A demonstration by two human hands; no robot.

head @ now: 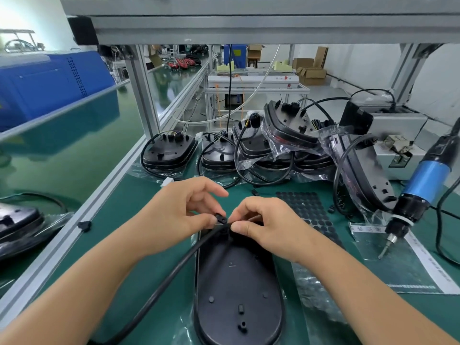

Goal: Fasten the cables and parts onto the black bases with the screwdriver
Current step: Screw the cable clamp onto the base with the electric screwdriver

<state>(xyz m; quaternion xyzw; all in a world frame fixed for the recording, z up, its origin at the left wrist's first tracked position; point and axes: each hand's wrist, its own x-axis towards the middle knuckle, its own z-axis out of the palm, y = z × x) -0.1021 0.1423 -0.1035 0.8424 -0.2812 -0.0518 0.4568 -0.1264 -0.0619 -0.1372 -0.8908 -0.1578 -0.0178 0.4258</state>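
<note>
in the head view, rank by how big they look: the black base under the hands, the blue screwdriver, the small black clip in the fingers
1. black base, nearest the camera, which inflates it
2. blue screwdriver
3. small black clip, pinched by the left hand, with the right hand beside it

No legible text anywhere.

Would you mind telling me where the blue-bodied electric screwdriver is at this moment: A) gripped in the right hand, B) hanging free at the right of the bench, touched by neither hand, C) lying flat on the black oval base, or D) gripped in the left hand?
B: the blue-bodied electric screwdriver hangs tip-down at the right, while the left hand and right hand both pinch a small black clip over the black oval base.
</note>
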